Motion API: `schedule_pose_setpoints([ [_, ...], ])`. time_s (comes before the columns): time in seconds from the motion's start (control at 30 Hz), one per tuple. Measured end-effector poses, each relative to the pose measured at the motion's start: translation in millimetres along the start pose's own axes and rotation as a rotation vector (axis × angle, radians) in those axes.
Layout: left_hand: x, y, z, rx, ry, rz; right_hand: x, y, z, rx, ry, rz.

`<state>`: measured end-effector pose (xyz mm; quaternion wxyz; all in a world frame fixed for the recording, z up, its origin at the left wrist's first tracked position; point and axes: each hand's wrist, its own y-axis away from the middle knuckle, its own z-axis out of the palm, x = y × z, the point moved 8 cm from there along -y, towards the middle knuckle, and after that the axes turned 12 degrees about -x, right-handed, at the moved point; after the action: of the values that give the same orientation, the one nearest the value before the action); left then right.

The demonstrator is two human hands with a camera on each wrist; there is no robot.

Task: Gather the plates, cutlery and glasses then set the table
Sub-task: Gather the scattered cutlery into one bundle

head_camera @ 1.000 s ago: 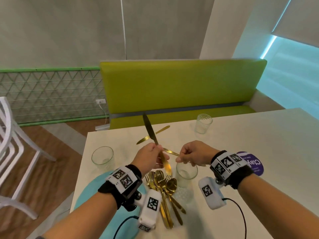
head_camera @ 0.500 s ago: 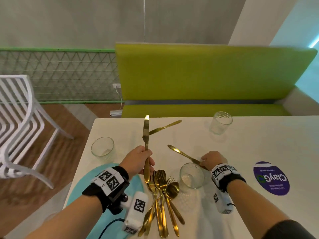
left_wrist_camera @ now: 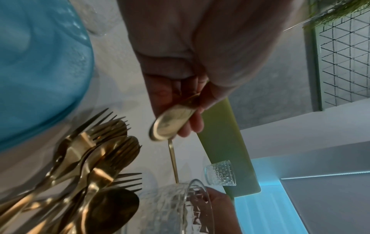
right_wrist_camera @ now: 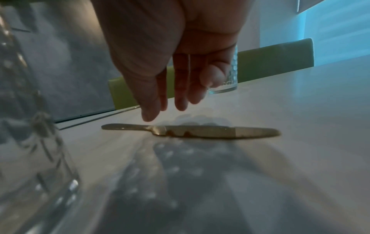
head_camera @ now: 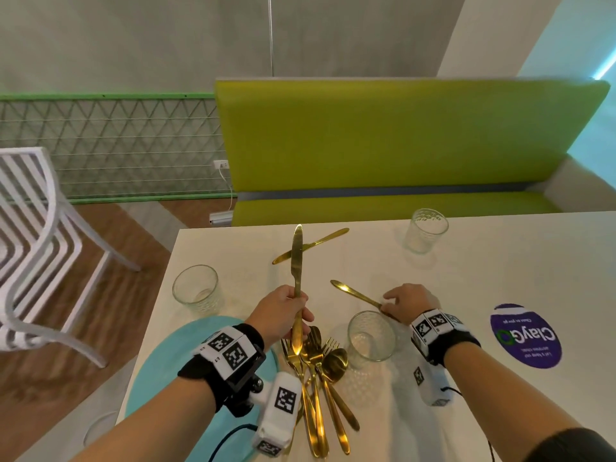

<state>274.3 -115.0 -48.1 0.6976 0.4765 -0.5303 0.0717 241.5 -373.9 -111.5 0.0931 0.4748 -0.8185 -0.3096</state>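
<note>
My left hand grips a gold knife by the handle and holds it upright above the white table; the handle end sticks out below my curled fingers. My right hand hovers with straight fingers just over a second gold knife, which lies flat on the table. A third gold knife lies further back. Gold forks and spoons lie in a pile beside a teal plate. Three clear glasses stand at the left, by my right wrist and at the back right.
A purple round sticker is on the table at the right. A green bench runs behind the table's far edge. A white slatted chair stands on the wooden floor at the left.
My right hand carried its knife away from the left hand, laid it on the table to the right and let go. The left hand has turned its knife upright.
</note>
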Motion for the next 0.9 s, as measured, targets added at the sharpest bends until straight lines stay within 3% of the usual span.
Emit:
schedule_pose_setpoints([
  [0.27,-7.5,4.5,-7.3,0.028,0.013,-0.016,-34.1,-18.2,6.3,-0.099,0.059,-0.076],
  [0.9,-3.1,6.4,-4.6,0.038,-0.037,0.001,6.4,-9.2,17.5,-0.163,0.104,0.020],
])
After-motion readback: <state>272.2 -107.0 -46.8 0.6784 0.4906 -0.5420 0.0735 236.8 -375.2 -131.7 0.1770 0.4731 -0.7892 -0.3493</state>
